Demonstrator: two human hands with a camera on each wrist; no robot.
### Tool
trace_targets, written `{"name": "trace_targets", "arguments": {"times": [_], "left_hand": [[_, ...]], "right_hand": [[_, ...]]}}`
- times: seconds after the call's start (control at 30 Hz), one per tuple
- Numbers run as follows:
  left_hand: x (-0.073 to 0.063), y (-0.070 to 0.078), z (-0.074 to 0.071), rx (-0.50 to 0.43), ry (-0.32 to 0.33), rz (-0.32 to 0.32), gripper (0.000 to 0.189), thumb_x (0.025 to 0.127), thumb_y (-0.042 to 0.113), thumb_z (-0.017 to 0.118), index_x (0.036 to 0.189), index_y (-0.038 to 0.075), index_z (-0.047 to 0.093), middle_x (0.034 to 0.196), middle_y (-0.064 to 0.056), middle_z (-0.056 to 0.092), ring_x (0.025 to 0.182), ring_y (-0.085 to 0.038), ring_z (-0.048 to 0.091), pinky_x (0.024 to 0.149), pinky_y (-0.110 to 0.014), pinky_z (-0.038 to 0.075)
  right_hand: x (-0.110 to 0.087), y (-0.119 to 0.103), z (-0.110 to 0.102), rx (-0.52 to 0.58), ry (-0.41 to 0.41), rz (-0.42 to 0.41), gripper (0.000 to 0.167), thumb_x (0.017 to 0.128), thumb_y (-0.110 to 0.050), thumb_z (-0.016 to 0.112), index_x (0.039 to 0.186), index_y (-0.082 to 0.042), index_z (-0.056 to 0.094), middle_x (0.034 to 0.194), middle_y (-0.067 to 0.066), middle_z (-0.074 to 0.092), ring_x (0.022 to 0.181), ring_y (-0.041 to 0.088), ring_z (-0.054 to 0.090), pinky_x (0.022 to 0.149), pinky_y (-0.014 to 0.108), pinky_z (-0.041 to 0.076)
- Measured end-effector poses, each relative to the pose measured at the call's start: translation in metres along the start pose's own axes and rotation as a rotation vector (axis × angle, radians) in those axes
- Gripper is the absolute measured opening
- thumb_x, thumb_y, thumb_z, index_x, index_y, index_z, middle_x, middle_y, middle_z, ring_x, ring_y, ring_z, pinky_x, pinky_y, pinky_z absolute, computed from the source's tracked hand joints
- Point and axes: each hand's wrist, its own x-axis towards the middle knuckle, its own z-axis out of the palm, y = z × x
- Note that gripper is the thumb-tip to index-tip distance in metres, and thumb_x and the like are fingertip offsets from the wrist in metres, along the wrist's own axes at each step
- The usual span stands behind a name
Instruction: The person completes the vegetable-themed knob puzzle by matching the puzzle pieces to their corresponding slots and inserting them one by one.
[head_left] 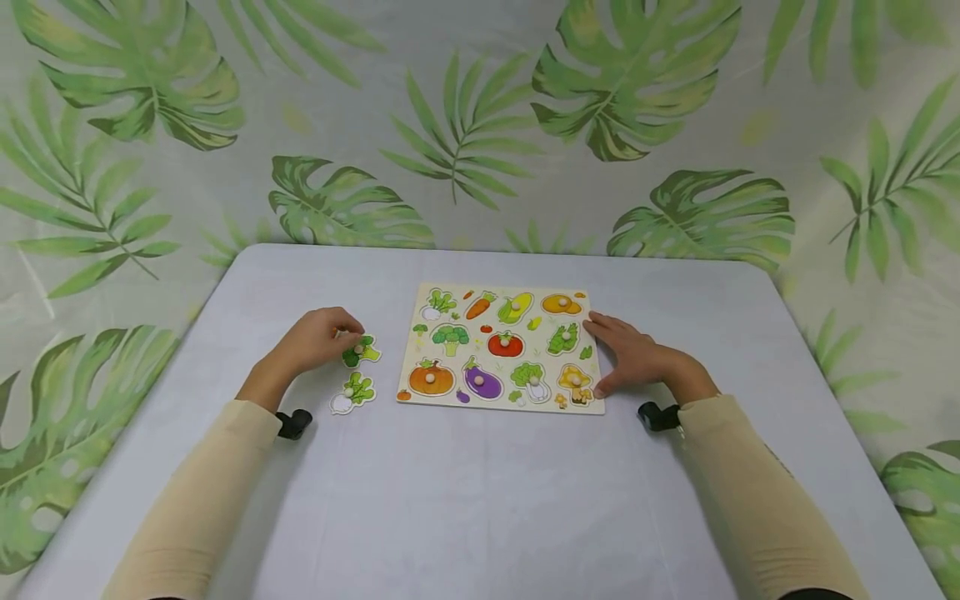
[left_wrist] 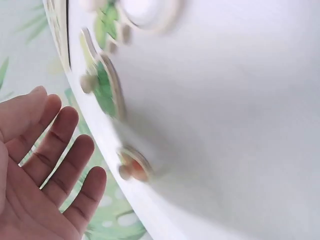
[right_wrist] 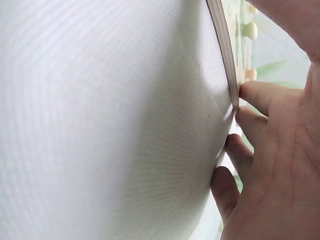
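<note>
A wooden vegetable peg puzzle board lies on the white table. My right hand rests at its right edge, thumb near the front corner, fingers spread towards the back. In the right wrist view, fingertips meet the board's edge. My left hand hovers beside a broccoli piece left of the board, its fingers loosely bent. The left wrist view shows nothing between those fingers. A white radish piece lies nearer me. A small orange piece is mostly hidden behind the left hand in the head view.
Knobbed pieces such as the tomato, pumpkin and eggplant sit in the board. The printed broccoli and radish spots show no knobs. A leaf-patterned cloth hangs behind the table.
</note>
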Motion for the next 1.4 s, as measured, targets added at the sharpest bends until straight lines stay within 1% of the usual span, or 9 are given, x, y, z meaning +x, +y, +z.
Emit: {"name": "trace_targets", "arguments": {"times": [0.07, 0.17, 0.33, 0.47, 0.67, 0.83, 1.1, 1.23, 1.4], "left_hand": [[-0.003, -0.004, -0.001, 0.016, 0.014, 0.000, 0.023, 0.096, 0.019, 0.061, 0.110, 0.005, 0.074, 0.110, -0.013, 0.071, 0.101, -0.030, 0.062, 0.090, -0.048, 0.051], [-0.006, -0.004, 0.001, 0.069, 0.027, -0.036, 0.022, 0.095, 0.022, 0.063, 0.105, 0.006, 0.075, 0.102, -0.010, 0.071, 0.090, -0.026, 0.061, 0.081, -0.043, 0.051], [-0.003, -0.001, 0.009, 0.156, -0.019, -0.109, 0.025, 0.091, 0.034, 0.068, 0.089, 0.010, 0.072, 0.087, -0.005, 0.068, 0.078, -0.021, 0.058, 0.066, -0.034, 0.047], [0.001, -0.001, 0.013, 0.171, -0.051, -0.136, 0.024, 0.089, 0.034, 0.070, 0.084, 0.010, 0.068, 0.085, -0.006, 0.066, 0.075, -0.020, 0.056, 0.064, -0.032, 0.045], [0.001, 0.005, 0.015, 0.191, -0.049, -0.142, 0.021, 0.090, 0.027, 0.069, 0.087, 0.006, 0.072, 0.091, -0.009, 0.067, 0.075, -0.020, 0.057, 0.064, -0.032, 0.048], [0.001, 0.008, 0.016, 0.177, -0.035, -0.094, 0.018, 0.090, 0.023, 0.070, 0.090, 0.005, 0.072, 0.091, -0.008, 0.066, 0.078, -0.021, 0.056, 0.070, -0.035, 0.049], [0.003, 0.007, 0.019, 0.124, 0.009, 0.048, 0.010, 0.090, 0.013, 0.068, 0.094, 0.003, 0.071, 0.104, -0.013, 0.068, 0.091, -0.026, 0.059, 0.085, -0.046, 0.052], [0.006, 0.005, 0.019, 0.098, -0.008, 0.064, 0.011, 0.089, 0.011, 0.070, 0.096, 0.003, 0.071, 0.109, -0.015, 0.067, 0.095, -0.028, 0.061, 0.089, -0.047, 0.052], [0.009, 0.001, 0.019, 0.058, -0.044, 0.079, 0.018, 0.088, 0.009, 0.070, 0.104, 0.001, 0.074, 0.119, -0.016, 0.066, 0.109, -0.033, 0.062, 0.098, -0.050, 0.051]], "right_hand": [[0.000, 0.001, 0.000, 0.001, 0.002, -0.003, 0.119, 0.069, -0.044, 0.087, 0.159, -0.006, 0.018, 0.168, 0.018, 0.007, 0.153, 0.046, 0.007, 0.113, 0.078, 0.016], [0.000, 0.002, 0.001, -0.005, 0.005, -0.005, 0.119, 0.070, -0.044, 0.087, 0.159, -0.007, 0.018, 0.168, 0.017, 0.008, 0.153, 0.045, 0.007, 0.112, 0.078, 0.016], [0.000, 0.003, 0.001, -0.002, 0.007, -0.004, 0.119, 0.069, -0.045, 0.087, 0.159, -0.007, 0.018, 0.168, 0.018, 0.008, 0.153, 0.045, 0.007, 0.112, 0.079, 0.016], [-0.001, 0.001, 0.002, 0.012, 0.010, -0.005, 0.118, 0.070, -0.044, 0.087, 0.158, -0.006, 0.018, 0.167, 0.018, 0.008, 0.153, 0.045, 0.007, 0.113, 0.078, 0.016], [0.000, 0.001, 0.003, 0.004, 0.013, -0.011, 0.119, 0.070, -0.045, 0.087, 0.159, -0.006, 0.018, 0.167, 0.018, 0.008, 0.152, 0.046, 0.007, 0.113, 0.078, 0.017], [0.002, 0.002, 0.003, -0.007, 0.016, -0.009, 0.119, 0.069, -0.046, 0.086, 0.159, -0.007, 0.018, 0.168, 0.016, 0.008, 0.153, 0.044, 0.008, 0.113, 0.078, 0.017], [0.004, 0.004, 0.005, -0.011, 0.019, -0.001, 0.118, 0.070, -0.044, 0.086, 0.159, -0.008, 0.018, 0.168, 0.015, 0.007, 0.153, 0.043, 0.007, 0.114, 0.077, 0.017], [0.003, 0.004, 0.005, -0.006, 0.020, -0.001, 0.118, 0.070, -0.044, 0.086, 0.159, -0.008, 0.018, 0.168, 0.015, 0.007, 0.153, 0.044, 0.007, 0.113, 0.077, 0.017], [0.003, 0.003, 0.005, -0.007, 0.018, 0.011, 0.119, 0.070, -0.045, 0.086, 0.159, -0.008, 0.017, 0.168, 0.015, 0.006, 0.153, 0.043, 0.006, 0.114, 0.076, 0.017]]}}
